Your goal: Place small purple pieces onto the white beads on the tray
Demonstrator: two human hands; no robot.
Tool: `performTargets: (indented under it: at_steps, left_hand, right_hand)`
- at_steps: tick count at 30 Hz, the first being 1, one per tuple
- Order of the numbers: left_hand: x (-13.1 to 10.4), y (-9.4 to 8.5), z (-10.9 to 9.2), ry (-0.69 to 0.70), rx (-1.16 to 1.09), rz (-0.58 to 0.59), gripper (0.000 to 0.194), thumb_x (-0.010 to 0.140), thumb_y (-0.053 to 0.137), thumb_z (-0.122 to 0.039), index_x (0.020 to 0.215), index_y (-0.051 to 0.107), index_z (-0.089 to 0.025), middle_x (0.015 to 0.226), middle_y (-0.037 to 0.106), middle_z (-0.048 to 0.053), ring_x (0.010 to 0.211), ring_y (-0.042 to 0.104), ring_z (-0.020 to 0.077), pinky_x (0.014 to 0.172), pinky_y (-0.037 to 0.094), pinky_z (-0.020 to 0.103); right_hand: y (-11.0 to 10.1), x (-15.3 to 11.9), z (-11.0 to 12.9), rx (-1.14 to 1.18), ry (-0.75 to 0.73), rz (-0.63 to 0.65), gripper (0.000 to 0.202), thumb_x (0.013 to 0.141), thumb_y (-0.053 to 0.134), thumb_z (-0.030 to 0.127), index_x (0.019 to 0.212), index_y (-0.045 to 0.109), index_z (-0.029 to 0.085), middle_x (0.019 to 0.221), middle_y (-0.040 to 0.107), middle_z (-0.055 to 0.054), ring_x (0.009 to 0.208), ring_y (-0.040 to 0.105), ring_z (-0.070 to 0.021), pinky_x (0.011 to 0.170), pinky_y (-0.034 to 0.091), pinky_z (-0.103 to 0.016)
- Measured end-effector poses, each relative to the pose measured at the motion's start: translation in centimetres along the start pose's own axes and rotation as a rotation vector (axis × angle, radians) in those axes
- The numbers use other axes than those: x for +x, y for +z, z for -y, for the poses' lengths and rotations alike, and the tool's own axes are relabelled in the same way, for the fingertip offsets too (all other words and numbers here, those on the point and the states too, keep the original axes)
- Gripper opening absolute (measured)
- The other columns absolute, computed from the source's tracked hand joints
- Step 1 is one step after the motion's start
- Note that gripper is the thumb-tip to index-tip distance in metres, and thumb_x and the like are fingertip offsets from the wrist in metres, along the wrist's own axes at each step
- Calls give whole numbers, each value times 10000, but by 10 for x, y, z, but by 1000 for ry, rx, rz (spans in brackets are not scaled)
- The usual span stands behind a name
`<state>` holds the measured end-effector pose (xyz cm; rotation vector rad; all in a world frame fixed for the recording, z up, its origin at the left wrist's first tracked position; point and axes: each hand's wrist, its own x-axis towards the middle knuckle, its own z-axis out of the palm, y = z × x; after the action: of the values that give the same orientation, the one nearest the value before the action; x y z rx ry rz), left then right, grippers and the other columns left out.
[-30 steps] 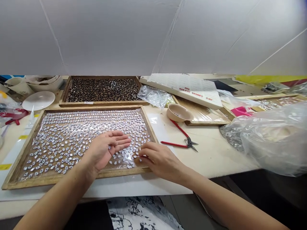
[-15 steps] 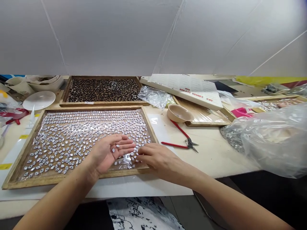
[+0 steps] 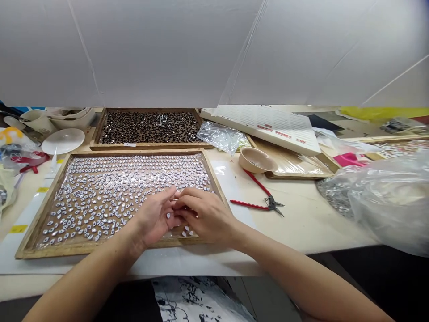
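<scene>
In front of me lies a wooden-framed tray (image 3: 124, 248) under clear film, covered with small white drop-shaped pieces (image 3: 92, 210) with dark centres. Over its front right part my left hand (image 3: 156, 219) is turned palm up and slightly cupped. At least one pale drop-shaped piece (image 3: 168, 215) rests on its palm. My right hand (image 3: 209, 214) reaches over the left fingers, its own fingertips pinched together against them. Whatever is between those fingertips is hidden. Several loose pieces (image 3: 187, 231) lie on the film below the right hand.
Red-handled pliers (image 3: 258, 203) lie to the right, beside a beige bowl (image 3: 256, 159). Behind stands a second framed tray (image 3: 150, 146) of dark pieces. A white plate (image 3: 63, 141) sits at left, a large plastic bag (image 3: 395, 201) at right. A pale panel (image 3: 167, 53) hangs overhead.
My right hand has moved left and up from the tray's loose pieces to the left hand's fingers. The left fingers, stretched out before, are now partly covered and more curled. The view has shifted slightly.
</scene>
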<state>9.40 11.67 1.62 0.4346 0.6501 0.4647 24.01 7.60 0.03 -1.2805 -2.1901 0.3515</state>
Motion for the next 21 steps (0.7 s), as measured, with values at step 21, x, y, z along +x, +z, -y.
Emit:
performTargets:
  at_steps: [21]
  left_hand:
    - [-1, 4, 10, -55, 164, -42, 265, 913, 403, -262, 792, 585, -113, 734, 615, 77, 629, 585, 122, 615, 495, 238]
  right_hand:
    - [-4, -16, -2, -1, 17, 54, 158, 725, 471, 59, 782, 581, 158, 773, 560, -38, 677, 502, -139, 581, 389, -258]
